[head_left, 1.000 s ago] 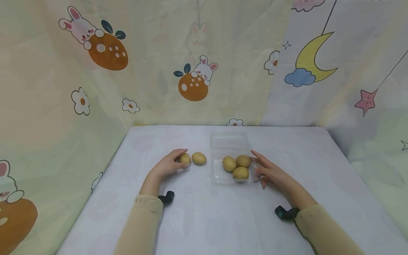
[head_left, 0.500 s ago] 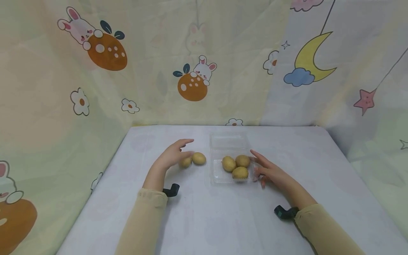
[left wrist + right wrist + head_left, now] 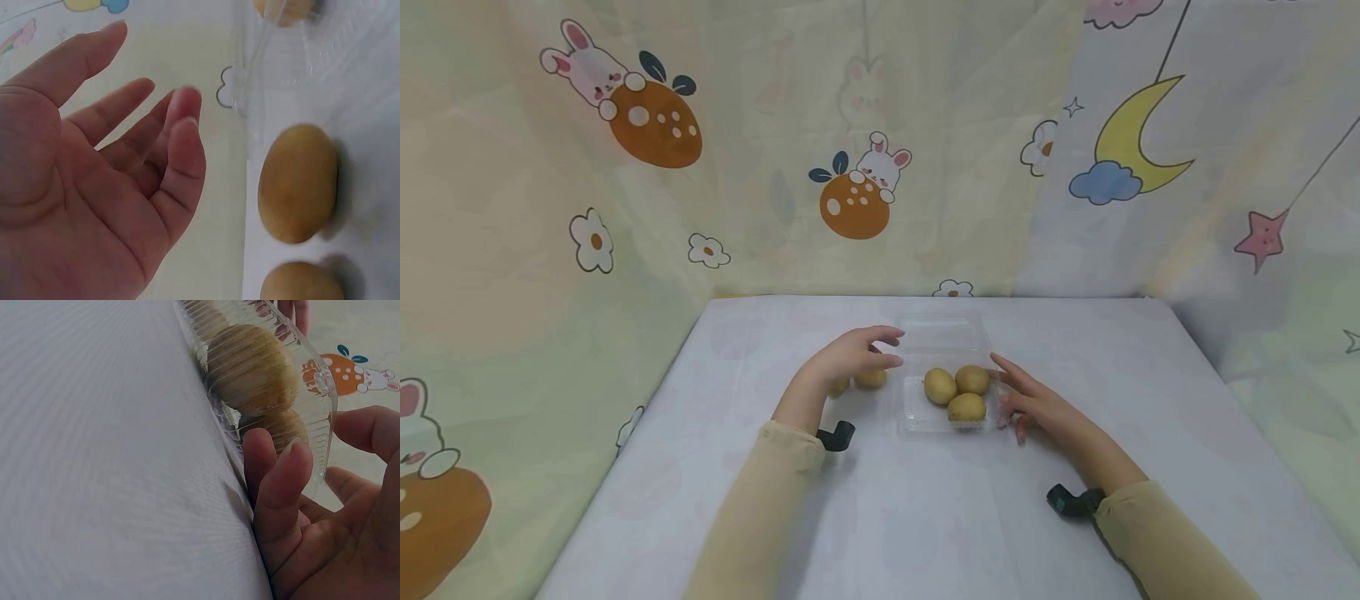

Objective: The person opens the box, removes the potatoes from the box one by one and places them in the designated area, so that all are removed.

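My left hand (image 3: 850, 353) hovers above two loose yellow potatoes, a nearer one (image 3: 871, 379) and one to its left (image 3: 838, 387), partly hidden behind it. In the left wrist view its fingers are loosely bent with nothing between them; both potatoes (image 3: 298, 183) lie off to the side on the table. A clear plastic clamshell box (image 3: 917, 417) stands with its lid (image 3: 936, 331) laid back, holding three potatoes (image 3: 966, 407). My right hand (image 3: 1037, 405) rests at the box's right side, and its fingers (image 3: 281, 494) touch the clear wall and rim.
A white cloth covers the table (image 3: 910, 517). Behind it hangs a printed curtain (image 3: 760, 167) with rabbits, flowers and a moon. Black wrist cameras sit on the left wrist (image 3: 837, 436) and right wrist (image 3: 1075, 501).
My left hand has let go of the left potato, lifted, and shifted right over the loose potatoes towards the box. The right hand and the box have stayed in place.
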Available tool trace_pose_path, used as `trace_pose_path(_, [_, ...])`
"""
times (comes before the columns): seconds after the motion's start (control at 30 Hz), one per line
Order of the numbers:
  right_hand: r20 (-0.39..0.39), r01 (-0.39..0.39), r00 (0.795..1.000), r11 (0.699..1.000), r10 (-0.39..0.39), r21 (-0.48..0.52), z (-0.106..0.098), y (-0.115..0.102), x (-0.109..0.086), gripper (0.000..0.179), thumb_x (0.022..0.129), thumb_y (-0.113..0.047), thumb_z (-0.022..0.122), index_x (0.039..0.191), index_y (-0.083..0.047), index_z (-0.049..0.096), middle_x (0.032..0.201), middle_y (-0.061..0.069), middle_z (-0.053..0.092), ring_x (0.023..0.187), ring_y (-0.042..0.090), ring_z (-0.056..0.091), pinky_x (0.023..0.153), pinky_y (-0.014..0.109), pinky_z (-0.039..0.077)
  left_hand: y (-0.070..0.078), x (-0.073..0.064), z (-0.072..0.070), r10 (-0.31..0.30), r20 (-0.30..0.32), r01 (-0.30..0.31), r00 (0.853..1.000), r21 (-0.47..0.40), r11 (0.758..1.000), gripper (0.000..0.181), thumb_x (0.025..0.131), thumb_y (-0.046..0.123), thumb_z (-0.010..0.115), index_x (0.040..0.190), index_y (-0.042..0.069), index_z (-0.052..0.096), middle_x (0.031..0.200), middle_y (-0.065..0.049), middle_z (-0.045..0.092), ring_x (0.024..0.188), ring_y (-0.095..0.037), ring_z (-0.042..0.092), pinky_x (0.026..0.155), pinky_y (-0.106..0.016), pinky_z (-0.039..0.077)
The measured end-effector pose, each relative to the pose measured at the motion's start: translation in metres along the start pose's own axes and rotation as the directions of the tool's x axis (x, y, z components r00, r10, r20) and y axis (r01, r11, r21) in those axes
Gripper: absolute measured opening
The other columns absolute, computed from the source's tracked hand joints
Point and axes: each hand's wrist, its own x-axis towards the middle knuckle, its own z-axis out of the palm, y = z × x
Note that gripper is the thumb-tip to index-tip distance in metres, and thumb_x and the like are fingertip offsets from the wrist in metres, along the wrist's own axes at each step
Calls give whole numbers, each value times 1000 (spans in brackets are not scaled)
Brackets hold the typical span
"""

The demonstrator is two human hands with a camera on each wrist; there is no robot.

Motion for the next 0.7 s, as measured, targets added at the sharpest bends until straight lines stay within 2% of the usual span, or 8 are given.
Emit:
trace_pose_path(0.1, [-1, 3, 1000, 1000, -3, -1, 0, 0, 0, 81, 97, -10, 55, 159, -36, 10, 164, 20, 11, 69, 19, 59, 50, 34, 54, 7, 8, 8, -17, 52, 18, 998, -12, 1000, 52, 89, 44, 70, 138, 41, 52, 136, 6, 59, 112, -15, 62, 100, -43, 48])
trace_pose_path(0.2, [-4, -3, 1000, 1000, 3, -2, 0, -1, -1, 81, 97, -10, 55, 159, -37, 10, 164, 20, 11, 69, 19, 59, 51, 34, 54, 12, 15, 14, -10, 93, 12, 996, -19, 1000, 51, 90, 42, 70, 137, 36, 54, 126, 6, 63, 101, -17, 68, 90, -38, 54])
trace_pose_path(0.3, [-5, -3, 1000, 1000, 3, -3, 0, -2, -1, 81, 97, -10, 56, 159, -37, 11, 164, 20, 11, 69, 19, 59, 51, 34, 54, 16, 22, 19, -2, 141, 8, 990, -43, 999, 51, 90, 38, 70, 138, 31, 55, 120, 5, 65, 98, -22, 69, 84, -35, 56])
trace_pose_path(0.43, [-4, 3, 1000, 1000, -3, -15, 0, -3, -1, 82, 96, -9, 56, 158, -38, 11, 164, 20, 11, 73, 20, 60, 51, 35, 54, 23, 25, 23, -23, 202, 37, 979, -63, 997, 50, 91, 31, 69, 139, 27, 55, 118, 0, 66, 96, -26, 70, 82, -36, 57])
trace_pose_path(0.7, [-3, -17, 1000, 1000, 17, -15, 0, -3, -1, 82, 96, -12, 56, 159, -37, 9, 164, 20, 10, 72, 21, 60, 51, 34, 53, 39, 26, 35, -111, 224, 133, 968, -88, 987, 56, 89, 26, 73, 141, 18, 53, 121, -5, 60, 67, -19, 66, 67, -31, 59])
